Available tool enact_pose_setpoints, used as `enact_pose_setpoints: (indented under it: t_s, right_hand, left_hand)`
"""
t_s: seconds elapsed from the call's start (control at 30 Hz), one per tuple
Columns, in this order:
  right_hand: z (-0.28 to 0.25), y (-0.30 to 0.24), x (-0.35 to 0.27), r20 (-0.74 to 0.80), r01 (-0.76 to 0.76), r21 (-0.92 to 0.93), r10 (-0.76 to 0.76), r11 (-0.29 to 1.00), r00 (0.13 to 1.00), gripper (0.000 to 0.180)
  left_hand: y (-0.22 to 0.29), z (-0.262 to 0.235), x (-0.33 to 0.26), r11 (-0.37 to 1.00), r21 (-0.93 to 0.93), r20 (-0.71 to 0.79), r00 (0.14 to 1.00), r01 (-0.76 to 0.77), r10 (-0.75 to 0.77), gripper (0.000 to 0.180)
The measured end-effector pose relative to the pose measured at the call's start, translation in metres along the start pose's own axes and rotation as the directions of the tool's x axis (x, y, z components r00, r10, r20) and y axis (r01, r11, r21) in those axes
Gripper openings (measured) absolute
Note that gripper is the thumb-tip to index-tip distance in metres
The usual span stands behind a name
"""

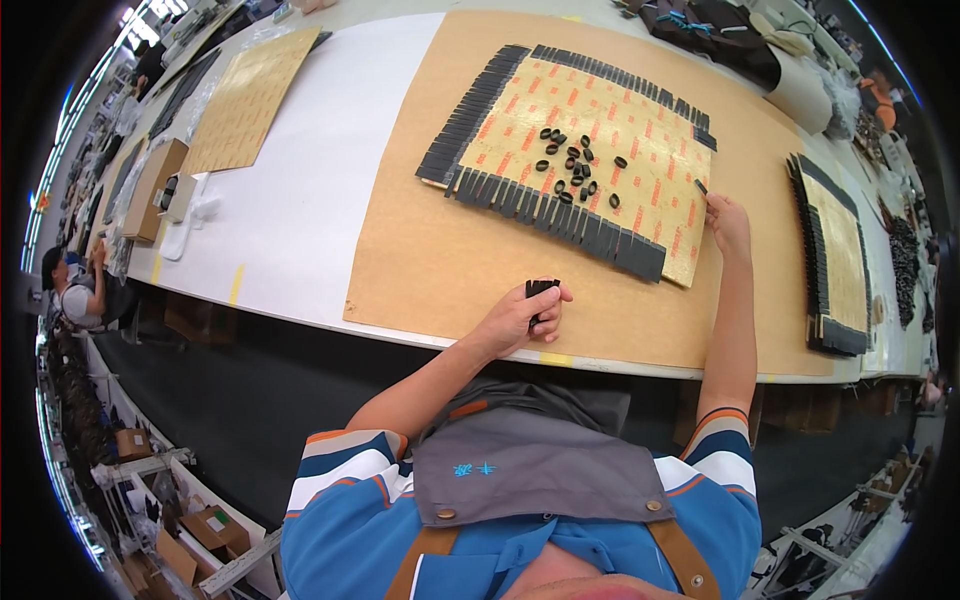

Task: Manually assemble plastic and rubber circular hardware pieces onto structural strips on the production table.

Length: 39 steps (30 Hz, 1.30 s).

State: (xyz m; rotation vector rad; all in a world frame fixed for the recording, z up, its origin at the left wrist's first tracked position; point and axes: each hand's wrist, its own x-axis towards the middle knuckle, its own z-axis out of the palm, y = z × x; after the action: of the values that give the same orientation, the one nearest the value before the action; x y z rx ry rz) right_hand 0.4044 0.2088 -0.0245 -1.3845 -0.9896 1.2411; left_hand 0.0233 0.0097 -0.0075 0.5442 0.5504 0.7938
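Observation:
A yellow board point(655, 165) with red print lies tilted on brown paper in front of me. Short black strips stick out side by side along its far edge, left edge point(475, 115) and near edge point(560, 222). Several small black rings point(572, 153) are scattered over its middle. Close to the table's front edge, my left hand point(522, 318) is closed around a bunch of black strips point(541, 289). At the board's right edge, my right hand point(729, 222) pinches one black strip point(701, 187), its end over the board.
Brown paper point(400, 260) covers the middle of the white table point(290, 240). A second board point(838, 250) edged with black strips lies at right. Another yellow board point(250, 105) and a cardboard box point(153, 190) are at left. Dark fabric point(710, 40) is heaped at the far right. Another person point(85, 290) works at far left.

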Motion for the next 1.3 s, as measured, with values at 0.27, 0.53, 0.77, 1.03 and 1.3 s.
enact_pose_setpoints:
  t_s: [0.27, 0.53, 0.77, 1.03, 1.3]
  right_hand:
    - [0.019, -0.021, 0.002, -0.320, 0.139, -0.193, -0.196, 0.971, 0.927, 0.015]
    - [0.149, -0.040, -0.207, 0.295, 0.108, -0.003, -0.103, 0.994, 0.950, 0.012]
    - [0.181, -0.008, -0.243, 0.363, -0.099, 0.090, 0.060, 0.991, 0.930, 0.013]
    - [0.188, -0.001, -0.249, 0.297, -0.123, 0.104, 0.087, 0.987, 0.951, 0.012]
    - [0.183, -0.001, -0.247, 0.429, -0.204, 0.097, 0.144, 0.974, 0.892, 0.012]
  left_hand:
    - [-0.002, -0.006, -0.014, 1.000, -0.001, -0.003, 1.000, 0.023, -0.023, 0.020]
    - [0.010, -0.007, -0.016, 0.999, -0.015, -0.099, 0.994, -0.052, 0.050, 0.026]
    - [0.012, -0.009, -0.017, 0.999, 0.039, -0.076, 0.997, -0.001, 0.004, 0.030]
    - [-0.001, 0.003, -0.023, 0.976, 0.195, -0.182, 0.975, -0.092, 0.129, 0.026]
    - [0.001, 0.004, -0.025, 0.954, 0.291, -0.243, 0.959, -0.072, 0.146, 0.022]
